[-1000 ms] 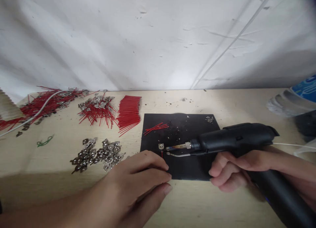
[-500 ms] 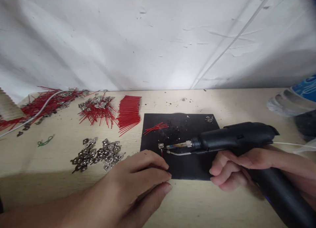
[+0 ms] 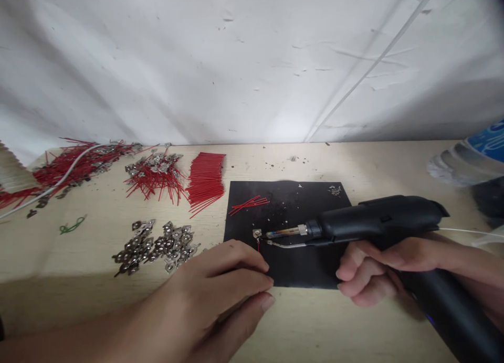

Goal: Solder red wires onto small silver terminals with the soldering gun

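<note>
The right hand (image 3: pixel 411 254) grips a black soldering gun (image 3: pixel 378 219) beside a square silver metal clip (image 3: pixel 257 233) on a black mat (image 3: pixel 307 268); the left hand (image 3: pixel 202 288) hides its hold. Red-wired clips (image 3: pixel 155 170) far left look done; loose silver clips (image 3: pixel 173 243) nearer remain.

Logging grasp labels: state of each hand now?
Left hand: curled at red wire; grip hidden, can't tell.
Right hand: closed, holding soldering gun.

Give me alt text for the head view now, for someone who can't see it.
A right hand holds a black soldering gun, its tip beside a metal clip on a black mat; the left hand rests close by. Red wires and metal clips lie piled farther left.
</note>
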Motion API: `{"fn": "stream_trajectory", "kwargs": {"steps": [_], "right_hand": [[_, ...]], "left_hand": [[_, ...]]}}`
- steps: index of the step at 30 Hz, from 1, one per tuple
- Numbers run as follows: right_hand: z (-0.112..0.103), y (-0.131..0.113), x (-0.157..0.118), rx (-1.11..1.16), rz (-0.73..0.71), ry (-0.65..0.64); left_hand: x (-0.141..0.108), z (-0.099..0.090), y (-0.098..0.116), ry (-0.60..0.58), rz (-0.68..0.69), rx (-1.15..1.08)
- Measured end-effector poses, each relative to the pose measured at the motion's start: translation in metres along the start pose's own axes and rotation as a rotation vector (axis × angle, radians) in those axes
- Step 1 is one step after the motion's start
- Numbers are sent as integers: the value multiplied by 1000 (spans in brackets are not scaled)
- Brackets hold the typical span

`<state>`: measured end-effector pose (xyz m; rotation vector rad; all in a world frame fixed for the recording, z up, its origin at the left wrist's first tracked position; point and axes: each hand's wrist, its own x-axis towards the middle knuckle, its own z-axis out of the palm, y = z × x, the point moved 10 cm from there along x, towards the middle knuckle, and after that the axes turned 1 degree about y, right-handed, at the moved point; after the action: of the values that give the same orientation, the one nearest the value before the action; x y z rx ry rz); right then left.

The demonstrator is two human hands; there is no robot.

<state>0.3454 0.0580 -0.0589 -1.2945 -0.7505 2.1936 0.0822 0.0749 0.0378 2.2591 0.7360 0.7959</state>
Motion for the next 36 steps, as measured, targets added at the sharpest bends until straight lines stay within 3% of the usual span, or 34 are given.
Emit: {"fn": "stream_trajectory", "kwargs": {"steps": [23,36], "right_hand": [[0,2,0,6,7,-14],[-14,10,1,28,-4,69]], "left_hand": [[-4,2,-3,8,-1,-17],[-4,-1,0,-4,27,43]]}}
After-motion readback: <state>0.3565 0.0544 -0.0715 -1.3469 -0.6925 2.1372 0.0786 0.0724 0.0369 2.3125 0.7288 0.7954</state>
